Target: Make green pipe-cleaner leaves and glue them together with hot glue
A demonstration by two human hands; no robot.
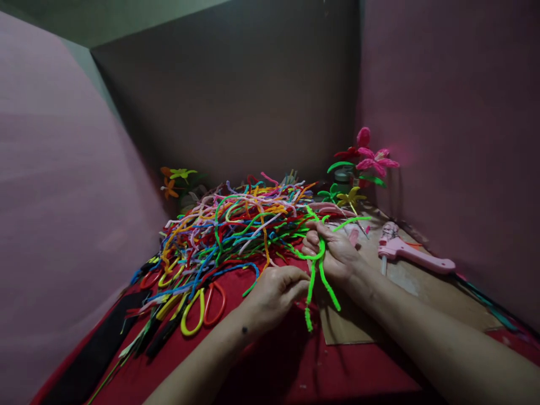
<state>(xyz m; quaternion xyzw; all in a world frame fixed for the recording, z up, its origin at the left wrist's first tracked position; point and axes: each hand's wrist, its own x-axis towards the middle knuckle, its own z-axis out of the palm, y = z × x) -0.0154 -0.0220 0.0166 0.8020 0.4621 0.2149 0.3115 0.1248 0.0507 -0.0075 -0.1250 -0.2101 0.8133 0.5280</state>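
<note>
Several bright green pipe cleaners (pixel 323 273) are gathered in my right hand (pixel 335 250), whose fingers are curled closed around them. Loose ends stick out above and to the right of the fist, and others dangle below it. My left hand (pixel 280 292) is lower and to the left, thumb and fingers pinched at one hanging green strand; its exact grip is partly hidden. Behind both hands spreads a large tangled heap of pipe cleaners (pixel 236 219) in many colours.
Scissors with yellow and red handles (pixel 194 312) lie at the left on the red cloth (pixel 261 360). On the right, a pink glue gun (pixel 415 256) stands over a cardboard sheet (pixel 354 329). Pipe-cleaner flowers, pink (pixel 375 160) and orange (pixel 169 188), stand at the back.
</note>
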